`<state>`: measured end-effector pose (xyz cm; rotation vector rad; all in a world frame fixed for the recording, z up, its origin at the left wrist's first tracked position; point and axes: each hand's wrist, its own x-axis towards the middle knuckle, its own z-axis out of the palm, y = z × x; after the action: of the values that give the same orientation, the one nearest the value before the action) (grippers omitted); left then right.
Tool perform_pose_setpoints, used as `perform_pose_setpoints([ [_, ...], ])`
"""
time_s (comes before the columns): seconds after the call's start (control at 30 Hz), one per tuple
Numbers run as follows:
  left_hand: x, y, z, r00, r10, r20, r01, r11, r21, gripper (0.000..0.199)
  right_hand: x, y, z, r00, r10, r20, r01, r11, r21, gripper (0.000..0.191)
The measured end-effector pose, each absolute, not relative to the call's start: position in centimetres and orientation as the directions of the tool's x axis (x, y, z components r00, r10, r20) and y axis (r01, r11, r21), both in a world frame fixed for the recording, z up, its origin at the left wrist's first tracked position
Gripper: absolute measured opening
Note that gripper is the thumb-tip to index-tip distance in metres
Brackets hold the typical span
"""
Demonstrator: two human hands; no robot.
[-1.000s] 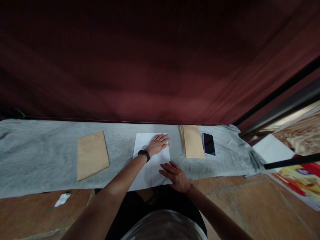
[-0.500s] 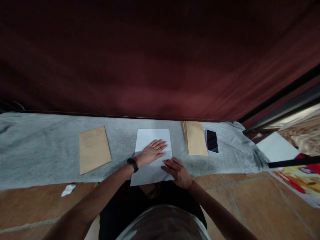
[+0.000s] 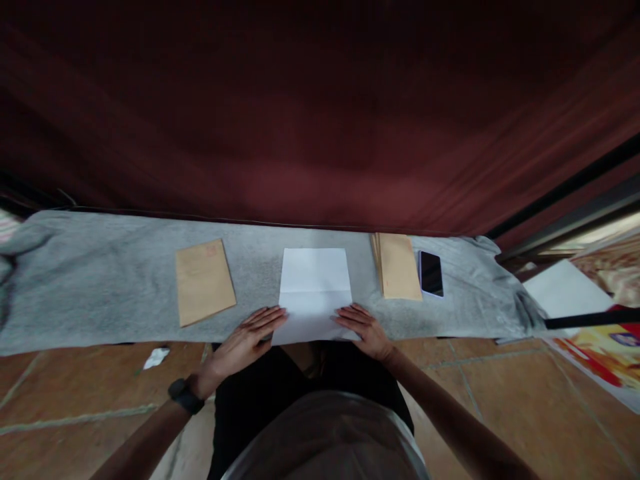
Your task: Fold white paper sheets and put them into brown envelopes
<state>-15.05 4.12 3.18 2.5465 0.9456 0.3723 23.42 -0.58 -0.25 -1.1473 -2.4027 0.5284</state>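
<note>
A white sheet of paper (image 3: 316,270) lies in front of me on a grey cloth, with a crease running across its middle. Its near end reaches the cloth's front edge, close to my lap. My left hand (image 3: 250,341), a dark band on its wrist, rests at the sheet's left edge; the fingers are stretched out and their tips touch the paper. On the opposite edge, my right hand (image 3: 367,333) lies with extended fingers over the paper. The right thumb is hidden.
On the left lies a brown envelope (image 3: 205,283). To the right are a stack of brown envelopes (image 3: 400,267) and a phone (image 3: 431,274). The grey cloth (image 3: 125,280) meets a dark red curtain (image 3: 310,167) behind. A white scrap (image 3: 157,358) lies on the tiled floor.
My left hand has slid off the middle of the sheet to its left edge. My right hand still lies at the right edge. The view has shifted slightly.
</note>
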Motion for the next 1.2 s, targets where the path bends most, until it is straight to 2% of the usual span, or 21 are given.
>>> perform_pose_setpoints([
  [0.17, -13.1, 4.9, 2.5, 0.739, 0.656, 0.152, 0.533, -0.708, 0.464, 0.061, 23.4, -1.2, 0.4, -0.551, 0.801, 0.232, 0.608, 0.576, -0.546, 0.045],
  [0.3, -13.5, 4.8, 2.3, 0.719, 0.671, 0.183, 0.506, -0.685, 0.524, 0.044, 23.5, -1.8, 0.7, -0.536, 0.812, 0.229, 0.621, 0.563, -0.546, 0.051],
  [0.4, -13.9, 4.7, 2.3, 0.706, 0.682, 0.191, 0.487, -0.664, 0.567, 0.042, 23.6, -1.8, 0.8, -0.525, 0.823, 0.217, 0.630, 0.547, -0.551, 0.053],
  [0.57, -13.5, 5.6, 2.8, 0.614, 0.775, 0.148, 0.493, -0.523, 0.695, 0.026, 23.5, -0.5, 1.4, -0.389, 0.905, 0.169, 0.661, 0.403, -0.633, 0.030],
  [0.67, -12.5, 6.6, 3.4, 0.492, 0.867, 0.077, 0.482, -0.345, 0.805, 0.033, 23.3, 0.4, 1.4, -0.247, 0.962, 0.120, 0.695, 0.262, -0.670, 0.034],
  [0.77, -11.5, 7.7, 3.8, 0.395, 0.918, 0.028, 0.455, -0.222, 0.862, 0.042, 23.1, 1.0, 1.1, -0.137, 0.986, 0.091, 0.683, 0.160, -0.713, 0.038],
  [1.07, -9.4, 9.5, 3.6, 0.214, 0.977, 0.025, 0.445, -0.120, 0.887, 0.038, 22.3, 3.7, 1.0, 0.075, 0.995, 0.066, 0.590, 0.009, -0.807, 0.040],
  [1.2, -8.7, 9.5, 3.0, 0.088, 0.996, 0.025, 0.395, -0.058, 0.917, 0.038, 21.9, 4.8, 1.5, 0.101, 0.995, 0.024, 0.488, -0.028, -0.872, 0.044],
])
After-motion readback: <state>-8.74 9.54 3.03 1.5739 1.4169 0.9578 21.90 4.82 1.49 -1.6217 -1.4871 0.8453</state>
